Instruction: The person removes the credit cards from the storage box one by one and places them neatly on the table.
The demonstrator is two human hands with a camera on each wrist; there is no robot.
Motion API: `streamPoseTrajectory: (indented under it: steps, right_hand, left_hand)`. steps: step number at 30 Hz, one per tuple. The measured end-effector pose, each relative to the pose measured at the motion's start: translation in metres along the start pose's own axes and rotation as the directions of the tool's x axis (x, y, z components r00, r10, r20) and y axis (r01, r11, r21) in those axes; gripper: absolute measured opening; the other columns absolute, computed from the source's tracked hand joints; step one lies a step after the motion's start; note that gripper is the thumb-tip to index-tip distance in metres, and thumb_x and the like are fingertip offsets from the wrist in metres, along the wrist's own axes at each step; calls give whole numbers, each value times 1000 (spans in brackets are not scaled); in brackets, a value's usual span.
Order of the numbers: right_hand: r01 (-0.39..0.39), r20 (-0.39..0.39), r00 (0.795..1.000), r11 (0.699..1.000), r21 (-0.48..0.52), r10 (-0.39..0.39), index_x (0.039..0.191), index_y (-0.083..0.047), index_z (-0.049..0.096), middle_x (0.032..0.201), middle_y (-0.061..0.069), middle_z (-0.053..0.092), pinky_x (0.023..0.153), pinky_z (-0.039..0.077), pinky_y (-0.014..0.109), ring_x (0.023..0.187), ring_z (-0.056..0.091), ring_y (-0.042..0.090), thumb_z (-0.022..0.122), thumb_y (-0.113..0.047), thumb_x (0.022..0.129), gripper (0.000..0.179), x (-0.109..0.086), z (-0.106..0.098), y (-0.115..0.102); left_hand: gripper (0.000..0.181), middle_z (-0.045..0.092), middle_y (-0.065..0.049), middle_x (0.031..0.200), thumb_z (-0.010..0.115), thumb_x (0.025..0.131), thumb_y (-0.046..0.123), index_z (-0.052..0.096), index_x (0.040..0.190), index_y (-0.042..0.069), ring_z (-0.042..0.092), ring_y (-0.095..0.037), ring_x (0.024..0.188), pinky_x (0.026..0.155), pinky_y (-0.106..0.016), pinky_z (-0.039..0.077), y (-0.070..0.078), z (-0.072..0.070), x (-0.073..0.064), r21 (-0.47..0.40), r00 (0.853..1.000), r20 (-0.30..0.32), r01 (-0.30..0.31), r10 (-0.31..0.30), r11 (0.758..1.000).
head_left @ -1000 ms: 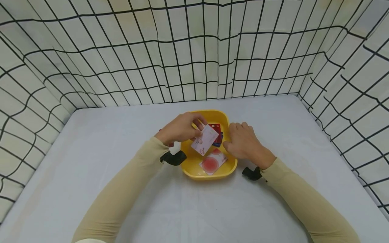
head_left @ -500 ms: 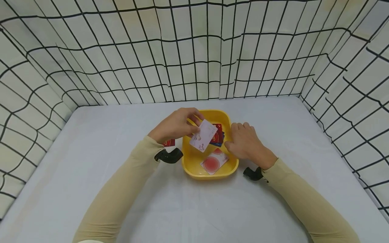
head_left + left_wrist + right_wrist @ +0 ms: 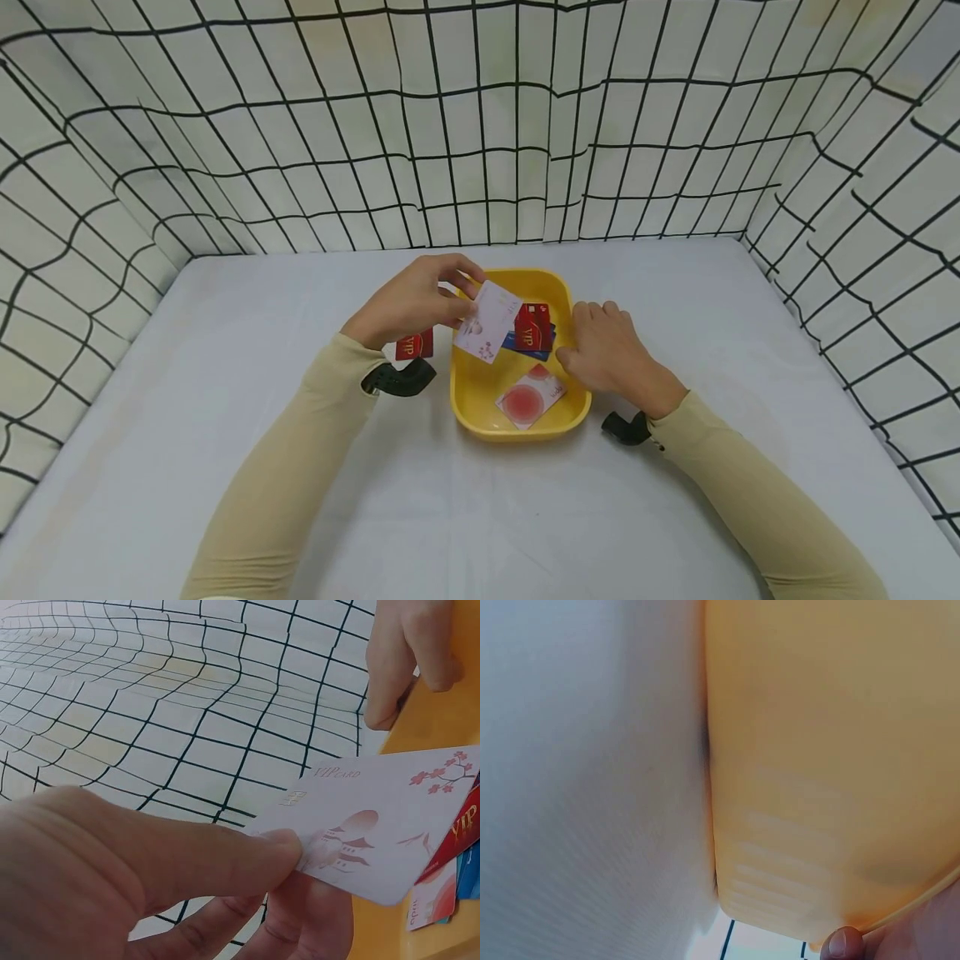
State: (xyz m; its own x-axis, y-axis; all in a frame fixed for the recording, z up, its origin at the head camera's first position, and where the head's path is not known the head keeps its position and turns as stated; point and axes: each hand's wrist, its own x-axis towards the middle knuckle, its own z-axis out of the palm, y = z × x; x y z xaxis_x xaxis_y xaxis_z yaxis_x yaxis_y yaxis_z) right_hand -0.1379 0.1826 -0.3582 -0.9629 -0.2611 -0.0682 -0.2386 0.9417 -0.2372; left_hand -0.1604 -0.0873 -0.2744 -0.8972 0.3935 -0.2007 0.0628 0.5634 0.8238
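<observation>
My left hand [image 3: 420,300] pinches a white VIP card [image 3: 375,825] between thumb and fingers, over the left side of a yellow plastic basin [image 3: 480,412]. The card is printed with a pink pagoda and blossom branch and is tilted. At the basin's right rim, my right hand [image 3: 611,354] grips the edge, its thumb toward the inside; in the right wrist view a fingertip [image 3: 841,943] shows at the rim. Inside the basin lie a red VIP card [image 3: 533,327] over a blue card [image 3: 537,355], and nearer me a white card with a pink circle [image 3: 528,402].
Another red VIP card [image 3: 415,344] lies on the white-covered table [image 3: 480,517], left of the basin and partly hidden by my left wrist. A white wall with black grid lines [image 3: 480,167] rises behind the table and along both sides.
My left hand has drawn the white VIP card leftward and slightly away from me, uncovering more of the red and blue cards and the red card on the table. My right hand stays at the rim.
</observation>
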Motion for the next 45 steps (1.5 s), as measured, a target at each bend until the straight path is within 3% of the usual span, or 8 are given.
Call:
streamPoseTrajectory:
  steps: [8,17,28,45]
  right_hand:
    - [-7,7,1000,1000,-4,8,119,1,50,97,13,52,81,34,40,95,43,30,57,-33,91,44,0,1,0]
    - [-16,11,1000,1000,-7,16,121,1,50,98,13,52,82,35,40,96,43,30,57,-32,91,45,0,1,-2]
    - [-25,22,999,1000,-8,25,124,1,48,102,14,53,84,36,42,99,43,30,57,-33,91,49,1,2,-1]
    - [-38,26,999,999,-17,38,122,-1,48,100,13,52,83,35,41,98,43,29,58,-32,89,47,2,3,0]
  left_hand:
    - [39,63,-12,128,68,95,10,60,134,12,72,-30,104,91,-45,64,-11,-6,-3,-10,999,-40,25,-25,1000]
    - [38,62,-11,126,68,95,13,60,133,15,71,-28,104,91,-41,64,-23,-16,-8,-21,995,-79,53,-55,998]
    - [37,63,-11,126,66,97,16,60,133,15,69,-27,103,91,-35,64,-38,-31,-17,-29,993,-109,43,-46,999]
    - [40,61,-14,126,67,97,17,58,136,13,70,-25,99,90,-30,64,-65,-44,-21,-106,994,-97,45,-56,993]
